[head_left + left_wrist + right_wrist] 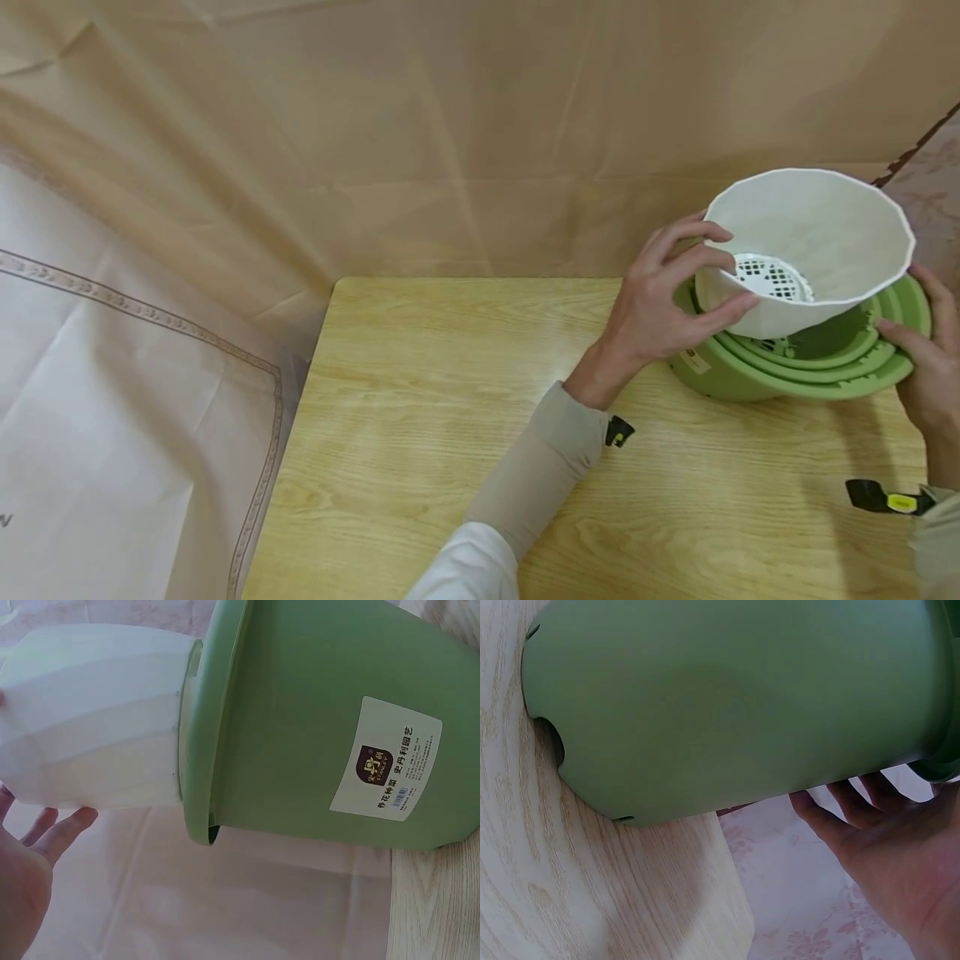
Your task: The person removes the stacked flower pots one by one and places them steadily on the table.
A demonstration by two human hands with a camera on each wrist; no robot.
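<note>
A white plastic flowerpot with a latticed bottom is tilted over the mouth of a green flowerpot. My left hand grips the white pot by the left of its rim, fingers spread along it. In the left wrist view the lower end of the white pot is at the green pot's opening. The green pot bears a white label and stands on the table, with more green rims nested inside it. My right hand holds its right rim, thumb over the edge and fingers along the outside.
The wood-grain table stretches left and forward of the pots. Behind it hangs a tan cloth, and a pale patterned cloth lies to the left. Black straps with yellow marks sit at both wrists.
</note>
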